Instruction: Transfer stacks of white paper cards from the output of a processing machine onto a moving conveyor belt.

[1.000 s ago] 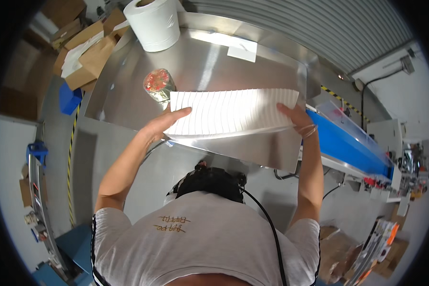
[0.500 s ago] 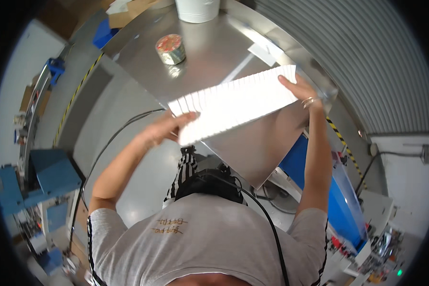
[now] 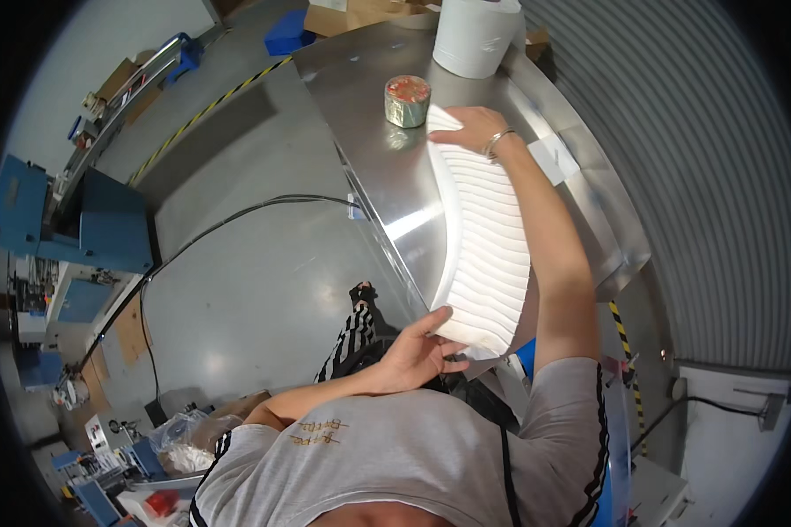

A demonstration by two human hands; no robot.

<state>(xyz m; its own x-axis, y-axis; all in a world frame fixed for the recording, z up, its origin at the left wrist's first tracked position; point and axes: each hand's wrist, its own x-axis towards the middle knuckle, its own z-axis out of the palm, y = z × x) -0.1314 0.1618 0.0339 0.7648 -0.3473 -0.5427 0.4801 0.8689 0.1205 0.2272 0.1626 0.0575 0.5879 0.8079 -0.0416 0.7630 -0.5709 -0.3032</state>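
Note:
Between my hands I hold a long white pleated sheet (image 3: 488, 237), ridged across its width, with a smooth curved edge on its left side. My left hand (image 3: 416, 351) pinches its near end at the corner between thumb and fingers. At the far end, my right hand (image 3: 475, 132), with a bracelet at the wrist, is closed round the sheet, its palm side hidden. Just beyond the sheet's far end, a roll of tape (image 3: 408, 101) with a red-patterned top lies on the metal table (image 3: 351, 97).
A large white paper roll (image 3: 475, 39) stands at the table's far end, near cardboard boxes (image 3: 360, 13) and a blue bin (image 3: 288, 33). A pale flat piece (image 3: 554, 160) lies by the table's right rim. Black cables (image 3: 272, 204) cross the floor at left.
The sheet has swung from lying crosswise to pointing away from me. My right hand went farther away and left; my left hand came nearer and right. The view has turned.

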